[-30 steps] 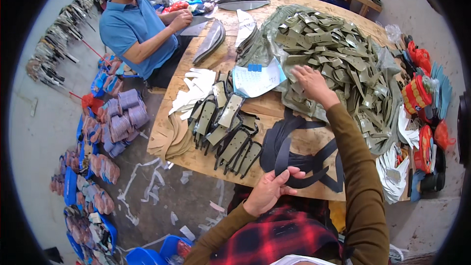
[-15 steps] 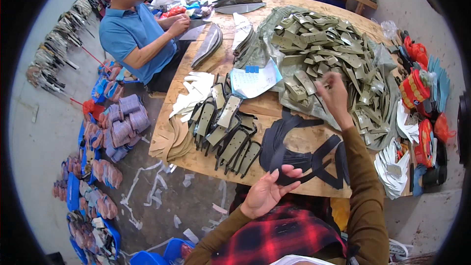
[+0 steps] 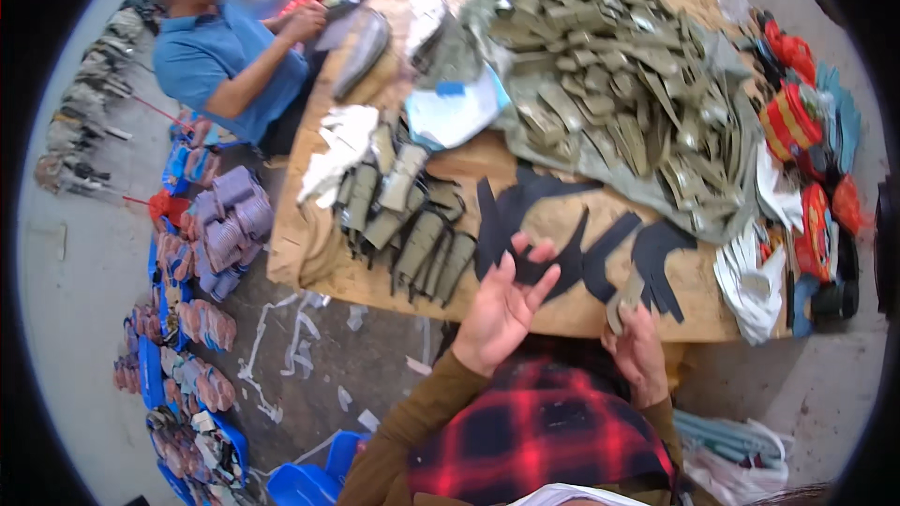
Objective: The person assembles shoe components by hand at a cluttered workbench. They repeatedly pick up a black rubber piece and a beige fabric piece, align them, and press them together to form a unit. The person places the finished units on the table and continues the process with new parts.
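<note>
My right hand (image 3: 639,354) is closed around a small curved olive-green plate (image 3: 626,298), held close to my body over the table's front edge. My left hand (image 3: 497,314) is open, palm up with fingers spread, holding nothing I can make out. Just beyond both hands lie black curved flat strips (image 3: 609,248). Left of them several olive plates with black edging (image 3: 412,234) are stacked in overlapping rows. A large heap of loose olive plates (image 3: 609,84) sits on a greenish plastic sheet (image 3: 511,136) at the far right.
White cut pieces (image 3: 337,155) and a paper sheet (image 3: 455,112) lie on the wooden table (image 3: 286,239). A person in a blue shirt (image 3: 220,61) works at the far left. White gloves (image 3: 753,286) and red packets (image 3: 816,244) are at right. Blue bins (image 3: 319,468) stand on the floor.
My right hand has come back from the heap toward my body with an olive plate in it. My left hand stays open. The view has shifted.
</note>
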`<state>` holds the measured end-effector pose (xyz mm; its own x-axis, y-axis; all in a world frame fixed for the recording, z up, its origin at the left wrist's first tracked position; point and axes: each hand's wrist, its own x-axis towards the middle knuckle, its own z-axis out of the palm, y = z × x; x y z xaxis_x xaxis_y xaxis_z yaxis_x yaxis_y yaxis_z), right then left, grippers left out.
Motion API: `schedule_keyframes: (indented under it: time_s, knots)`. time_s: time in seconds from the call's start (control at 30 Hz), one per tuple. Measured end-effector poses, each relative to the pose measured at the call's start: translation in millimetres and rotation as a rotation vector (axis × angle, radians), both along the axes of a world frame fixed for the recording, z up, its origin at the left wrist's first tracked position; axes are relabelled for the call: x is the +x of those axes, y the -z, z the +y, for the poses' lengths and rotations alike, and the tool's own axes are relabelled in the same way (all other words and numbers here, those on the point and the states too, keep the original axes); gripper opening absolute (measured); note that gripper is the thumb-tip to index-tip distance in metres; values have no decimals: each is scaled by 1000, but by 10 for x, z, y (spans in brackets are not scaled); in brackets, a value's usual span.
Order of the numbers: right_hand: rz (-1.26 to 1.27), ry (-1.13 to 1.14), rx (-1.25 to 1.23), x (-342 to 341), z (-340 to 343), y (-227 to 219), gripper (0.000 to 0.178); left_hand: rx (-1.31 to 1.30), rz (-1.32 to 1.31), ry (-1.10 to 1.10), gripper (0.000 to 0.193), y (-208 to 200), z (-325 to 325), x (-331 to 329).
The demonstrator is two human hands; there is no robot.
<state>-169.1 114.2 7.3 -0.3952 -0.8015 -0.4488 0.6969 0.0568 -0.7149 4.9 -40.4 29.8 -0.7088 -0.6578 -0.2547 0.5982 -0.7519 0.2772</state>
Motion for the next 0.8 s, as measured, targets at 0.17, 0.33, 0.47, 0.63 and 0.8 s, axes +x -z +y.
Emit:
schedule_keyframes:
  time_s: [0.17,0.33,0.47,0.63,0.8]
  knots:
    - [331,46,-108,-99,-94,-397,42,164,63,67,36,-61,198,-194]
    - [955,-154,-101,-47,-293,-494,38,192,-8,124,40,-28,362,-253]
    - [1234,-166,-174,-14,-387,-359,34,136,-46,155,42,-49,401,-281]
    - [1308,-180,-215,-14,-414,-360,36,103,-50,165,43,-22,422,-265]
    - [1345,-188,-205,-2,-428,-385,33,109,-61,169,43,-21,434,-265]
